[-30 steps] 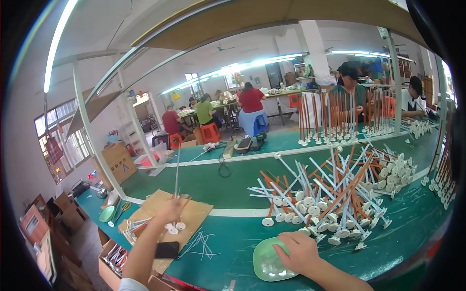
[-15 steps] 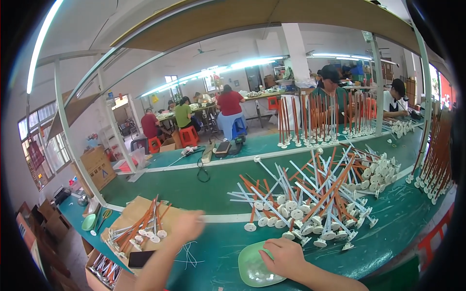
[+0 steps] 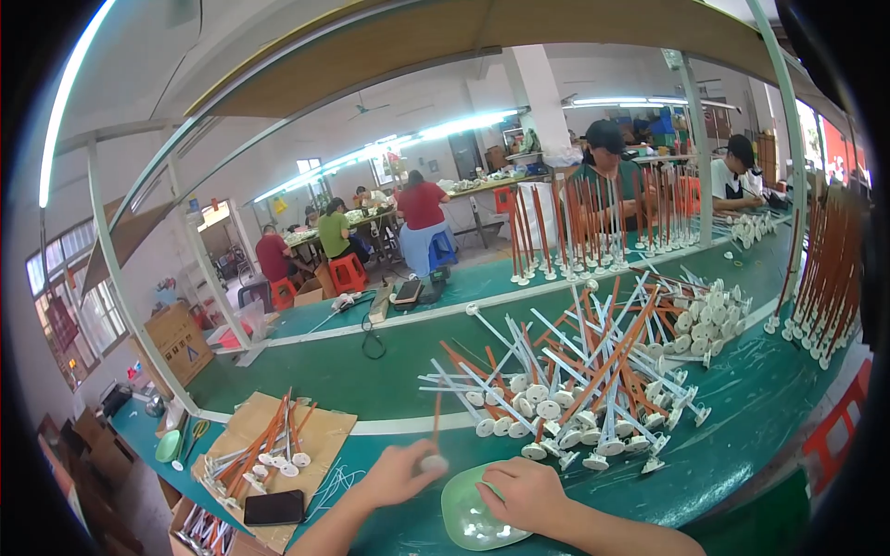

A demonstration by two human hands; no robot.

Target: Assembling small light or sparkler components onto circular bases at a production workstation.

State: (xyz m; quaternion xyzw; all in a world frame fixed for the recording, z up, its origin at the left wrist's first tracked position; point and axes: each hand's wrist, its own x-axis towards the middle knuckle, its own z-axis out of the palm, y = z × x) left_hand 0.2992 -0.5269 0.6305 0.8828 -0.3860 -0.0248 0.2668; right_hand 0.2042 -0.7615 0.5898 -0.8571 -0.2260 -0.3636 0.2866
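Note:
Beside the green dish, my left hand (image 3: 399, 474) is closed on a brown stick with a white round base (image 3: 433, 461); the stick points up and is blurred. My right hand (image 3: 527, 493) is over the right side of the shallow green dish (image 3: 461, 508), its fingers curled together. Whatever those fingertips pinch, if anything, is hidden. Small bright spots show in the dish. Just beyond both hands lies a large heap of brown and pale-blue sticks with white round bases (image 3: 593, 394).
At left, a cardboard sheet (image 3: 320, 431) carries more sticks, a dark phone (image 3: 274, 508) and thin white strands (image 3: 338, 486). Scissors (image 3: 197, 431) and a small green dish (image 3: 168, 447) lie farther left. Upright sticks (image 3: 612, 227) stand at the back, near a co-worker (image 3: 603, 171).
My left hand has come right, from near the cardboard to beside the dish, and now shows a brown stick in it. My right hand stays at the dish. The whole view has shifted slightly.

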